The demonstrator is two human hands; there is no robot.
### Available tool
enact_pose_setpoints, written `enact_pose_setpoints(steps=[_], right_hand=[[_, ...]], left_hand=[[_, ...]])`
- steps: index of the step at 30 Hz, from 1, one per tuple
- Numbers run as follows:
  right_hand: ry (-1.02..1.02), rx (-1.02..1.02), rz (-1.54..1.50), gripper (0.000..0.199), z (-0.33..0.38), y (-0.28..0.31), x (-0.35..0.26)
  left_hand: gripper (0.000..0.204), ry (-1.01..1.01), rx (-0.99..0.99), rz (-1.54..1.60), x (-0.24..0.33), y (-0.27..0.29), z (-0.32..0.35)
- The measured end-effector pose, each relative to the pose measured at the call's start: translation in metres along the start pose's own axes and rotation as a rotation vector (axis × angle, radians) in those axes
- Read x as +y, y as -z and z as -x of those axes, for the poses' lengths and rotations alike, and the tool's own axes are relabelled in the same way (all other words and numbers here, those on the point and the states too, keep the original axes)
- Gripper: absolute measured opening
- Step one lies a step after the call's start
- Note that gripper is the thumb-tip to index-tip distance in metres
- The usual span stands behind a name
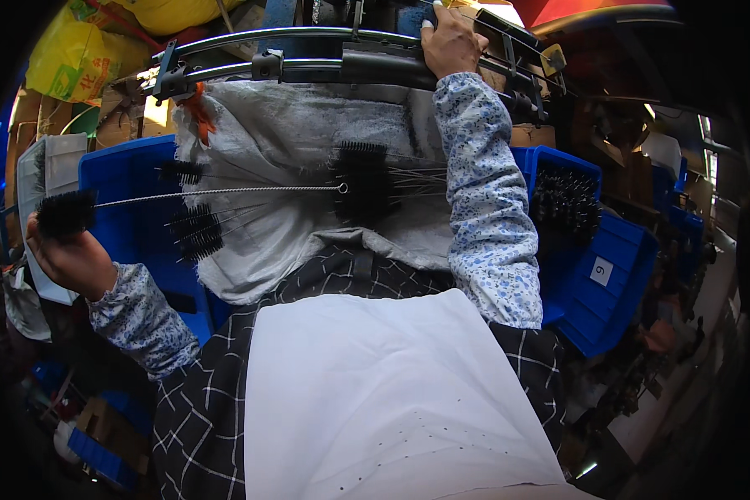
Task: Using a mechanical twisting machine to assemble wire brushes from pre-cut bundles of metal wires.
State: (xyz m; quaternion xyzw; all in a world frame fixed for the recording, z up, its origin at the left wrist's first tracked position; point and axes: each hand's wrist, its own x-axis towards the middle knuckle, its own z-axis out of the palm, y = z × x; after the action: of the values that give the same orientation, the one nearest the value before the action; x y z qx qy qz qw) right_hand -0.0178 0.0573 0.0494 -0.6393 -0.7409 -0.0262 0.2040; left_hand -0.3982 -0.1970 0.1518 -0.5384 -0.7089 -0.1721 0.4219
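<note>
At the far left my left hand [73,260] is closed around the black bristle head of a wire brush [67,213]. Its twisted wire stem [225,191] reaches right across my lap and ends in a small loop. My right hand [452,42] is up at the metal-railed machine [342,57], fingers bent over its right part; what they grip is hidden. Across my lap, on a grey-white cloth [267,125], lie more black brushes: a thick bunch of heads [362,185] in the middle and a smaller group [196,233] at the left.
Blue bins stand on both sides: a left bin [125,167] and a right bin [612,283]. Black bristle heads [565,200] fill a blue container at right. A translucent white bin [62,158] is beside my left hand. Yellow bags [87,58] lie at the far left.
</note>
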Motion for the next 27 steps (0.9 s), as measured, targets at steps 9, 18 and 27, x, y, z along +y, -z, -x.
enact_pose_setpoints(steps=[9, 18, 27], right_hand=[[-0.013, -0.132, 0.255, 0.036, -0.045, 0.000, 0.064], [0.045, -0.627, -0.437, 0.026, 0.013, 0.091, 0.101], [0.245, -0.812, -0.887, 0.030, 0.102, 0.079, -0.075]], left_hand=[[0.018, 0.980, -0.029, 1.613, 0.039, -0.016, 0.001], [0.021, 0.917, -0.324, 1.819, 0.108, -0.026, -0.010], [0.021, 0.766, -0.549, 1.794, 0.203, -0.005, 0.024]])
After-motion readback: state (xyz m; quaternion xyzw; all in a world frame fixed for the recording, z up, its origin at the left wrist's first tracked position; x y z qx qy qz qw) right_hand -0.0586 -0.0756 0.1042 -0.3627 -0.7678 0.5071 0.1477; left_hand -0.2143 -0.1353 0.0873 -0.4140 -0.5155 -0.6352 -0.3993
